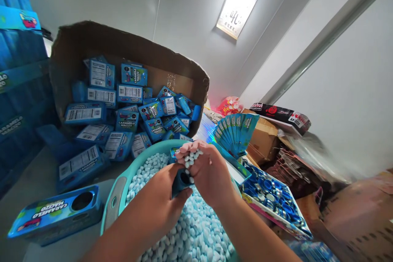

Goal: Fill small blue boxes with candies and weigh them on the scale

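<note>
My left hand (168, 184) is wrapped round a small blue candy tin (177, 186), its round opening tilted toward my other hand. Cupped over that opening, my right hand (210, 172) holds several pale blue candies (193, 158) in its palm, and a few lie at the mouth of the tin. Both hands are above a turquoise basin (141, 153) filled with the same candies. To the left of the basin lies another blue tin (55, 213) with its round hole uncovered. How full the held tin is cannot be seen.
Behind the basin, a cardboard box (129, 37) lies tipped with many blue tins inside. At right are a tray of blue and silver caps (270, 192), fanned blue printed sleeves (235, 131) and cardboard boxes (264, 131). Blue packages (21, 69) are stacked at far left.
</note>
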`<action>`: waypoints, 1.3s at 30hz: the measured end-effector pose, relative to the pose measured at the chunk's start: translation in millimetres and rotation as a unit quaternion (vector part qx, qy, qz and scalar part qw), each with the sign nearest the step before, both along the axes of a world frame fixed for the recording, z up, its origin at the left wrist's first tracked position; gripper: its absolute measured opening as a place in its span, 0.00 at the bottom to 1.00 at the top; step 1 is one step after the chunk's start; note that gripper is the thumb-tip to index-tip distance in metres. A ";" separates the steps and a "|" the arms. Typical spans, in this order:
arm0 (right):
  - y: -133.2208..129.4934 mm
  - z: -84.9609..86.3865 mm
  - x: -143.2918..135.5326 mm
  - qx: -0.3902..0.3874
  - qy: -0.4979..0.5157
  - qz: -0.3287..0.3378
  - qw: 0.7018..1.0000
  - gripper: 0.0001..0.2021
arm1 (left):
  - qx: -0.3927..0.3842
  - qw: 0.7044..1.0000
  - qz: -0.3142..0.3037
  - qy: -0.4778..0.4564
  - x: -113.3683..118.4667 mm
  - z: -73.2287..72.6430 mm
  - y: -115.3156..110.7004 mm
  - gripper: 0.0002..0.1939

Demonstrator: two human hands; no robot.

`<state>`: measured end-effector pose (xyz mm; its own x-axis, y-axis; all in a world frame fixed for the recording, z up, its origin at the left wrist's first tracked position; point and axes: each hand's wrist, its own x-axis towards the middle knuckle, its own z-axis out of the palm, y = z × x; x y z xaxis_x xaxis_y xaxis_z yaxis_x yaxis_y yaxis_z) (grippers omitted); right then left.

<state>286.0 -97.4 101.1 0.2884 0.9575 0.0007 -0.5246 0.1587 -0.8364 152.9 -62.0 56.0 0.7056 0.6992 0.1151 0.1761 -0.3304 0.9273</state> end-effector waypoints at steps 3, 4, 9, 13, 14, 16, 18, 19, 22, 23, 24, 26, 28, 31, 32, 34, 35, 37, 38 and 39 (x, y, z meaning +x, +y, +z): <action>-1.6 -0.2 -1.2 0.019 -0.030 0.011 0.999 0.11 | -0.006 1.000 0.014 0.002 1.3 -2.4 0.6 0.22; -2.3 -0.4 -1.5 0.022 -0.037 0.014 0.999 0.12 | -0.005 1.000 0.020 0.000 2.0 -3.1 0.7 0.22; -5.3 -2.6 -2.2 0.035 -0.057 0.027 0.997 0.16 | 0.004 0.999 0.040 -0.005 4.0 0.0 -0.2 0.24; -5.1 -4.6 -1.3 0.037 -0.076 0.030 0.996 0.19 | -0.008 0.999 0.038 0.000 3.7 7.7 -1.3 0.20; -4.8 -5.1 -1.0 0.036 -0.082 0.032 0.995 0.21 | -0.010 0.999 0.037 0.007 3.7 8.6 -1.4 0.19; -4.3 -6.1 -0.4 0.038 -0.091 0.036 0.994 0.23 | -0.004 0.999 0.044 0.019 4.1 7.8 -0.9 0.17; -4.0 -7.3 0.2 0.045 -0.101 0.043 0.993 0.24 | 0.011 0.998 0.056 0.020 4.8 3.9 0.1 0.18; -3.9 -7.9 0.6 0.049 -0.109 0.047 0.992 0.24 | 0.017 0.998 0.059 0.019 5.2 1.4 0.7 0.18; -4.7 -9.8 1.8 0.050 -0.144 0.059 0.986 0.27 | 0.022 0.998 0.064 0.014 6.1 -5.1 2.1 0.18; -5.2 -10.4 2.0 0.050 -0.156 0.062 0.984 0.27 | 0.022 0.998 0.066 0.013 6.2 -6.6 2.3 0.18; -5.9 -11.0 2.0 0.052 -0.169 0.065 0.982 0.27 | 0.021 0.997 0.071 0.013 6.3 -7.6 2.3 0.18; -7.4 -12.5 0.9 0.059 -0.192 0.067 0.977 0.27 | 0.022 0.996 0.081 0.020 6.6 -8.6 1.9 0.17; -9.0 -13.9 -1.0 0.074 -0.217 0.050 0.972 0.24 | 0.021 0.996 0.082 0.021 7.0 -8.1 1.1 0.15; -10.4 -14.6 -2.8 0.089 -0.262 -0.003 0.961 0.21 | 0.008 0.997 0.075 0.016 7.3 -5.6 -0.3 0.13; -10.5 -14.2 -2.1 0.087 -0.279 -0.023 0.956 0.21 | 0.000 0.996 0.084 0.019 7.2 -4.7 -0.6 0.14; -9.7 -12.7 2.2 0.078 -0.323 -0.071 0.940 0.19 | -0.013 0.992 0.119 0.030 6.5 -3.2 -0.7 0.18; -9.0 -11.7 5.7 0.074 -0.357 -0.098 0.926 0.18 | -0.012 0.990 0.135 0.032 5.9 -2.7 -0.6 0.21; -7.3 -10.2 14.7 0.064 -0.440 -0.143 0.884 0.14 | 0.006 0.988 0.150 0.029 4.6 -1.9 -0.3 0.23; -6.5 -9.9 19.5 0.054 -0.482 -0.152 0.861 0.13 | 0.018 0.988 0.152 0.027 4.0 -1.3 -0.3 0.23; -5.6 -10.1 24.0 0.040 -0.520 -0.153 0.840 0.12 | 0.029 0.987 0.156 0.025 3.5 -0.6 -0.5 0.23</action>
